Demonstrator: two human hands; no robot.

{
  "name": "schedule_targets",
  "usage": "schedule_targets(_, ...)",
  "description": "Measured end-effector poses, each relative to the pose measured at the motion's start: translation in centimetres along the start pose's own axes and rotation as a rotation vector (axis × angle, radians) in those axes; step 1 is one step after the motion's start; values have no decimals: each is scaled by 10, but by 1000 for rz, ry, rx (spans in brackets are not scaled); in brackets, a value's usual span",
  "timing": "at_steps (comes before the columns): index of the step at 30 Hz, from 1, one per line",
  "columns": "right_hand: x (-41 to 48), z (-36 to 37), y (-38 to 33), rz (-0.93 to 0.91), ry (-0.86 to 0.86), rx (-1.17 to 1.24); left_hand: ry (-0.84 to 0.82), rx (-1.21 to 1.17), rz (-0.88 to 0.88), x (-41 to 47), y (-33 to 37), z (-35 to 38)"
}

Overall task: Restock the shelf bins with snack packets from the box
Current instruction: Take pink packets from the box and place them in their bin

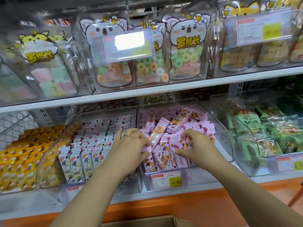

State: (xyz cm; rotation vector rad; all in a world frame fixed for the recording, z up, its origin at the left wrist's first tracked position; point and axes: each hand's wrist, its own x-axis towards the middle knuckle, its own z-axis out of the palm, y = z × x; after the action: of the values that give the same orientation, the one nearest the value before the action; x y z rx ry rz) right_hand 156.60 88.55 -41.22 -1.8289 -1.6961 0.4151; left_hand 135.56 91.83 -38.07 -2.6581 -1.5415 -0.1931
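Observation:
A clear plastic bin (218,122) on the lower shelf holds a loose heap of pink snack packets (164,130). Both my hands are inside it. My left hand (131,145), with a ring on one finger, pinches a pink packet at the bin's left side. My right hand (195,145) has its fingers curled onto pink packets near the bin's front. The top edge of a cardboard box (139,221) shows at the bottom of the view, below my arms.
Left of the pink bin stands a bin of white packets (88,145) in neat rows, then orange packets (21,154). A bin of green packets (255,133) is on the right. The upper shelf (147,91) carries candy bags. A price tag (166,180) hangs in front.

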Motion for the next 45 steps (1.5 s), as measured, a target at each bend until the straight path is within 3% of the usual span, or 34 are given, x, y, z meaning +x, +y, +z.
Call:
schedule_targets(6, 2, -2, -9, -101, 45, -77, 53, -27, -106, 8, 6, 7)
schedule_targets(10, 5, 3, -36, -230, -78, -217, 75, -112, -131, 10, 5, 10)
schedule_targets(15, 20, 14, -44, -197, 135, -158, 70, -163, -127, 11, 1, 11)
schedule_targets(20, 44, 21, -40, -427, 103, -452, 95, -192, -133, 10, 0, 14)
schedule_targets(24, 46, 12, -35, -550, 182, -500, 108, -194, -121, 6, 0, 14)
schedule_targets(28, 30, -11, -18, -493, 344, -374, 111, -142, -112, 7, 0, 13)
schedule_targets(30, 17, -23, -13, -353, 344, -227, 93, -56, -96, 10, 3, 11)
schedule_targets(33, 3, -30, -5, -131, 196, -16, 69, 92, -44, 15, 10, 9)
schedule_targets(37, 1, -22, 12, 27, -22, -37, 65, 216, -26, 20, 14, 9)
schedule_targets(41, 2, -11, 22, 70, -154, -125, 51, 310, -6, 25, 15, 8)
schedule_targets(45, 3, -9, 21, 78, -147, -125, -66, 310, -7, 27, 19, 8)
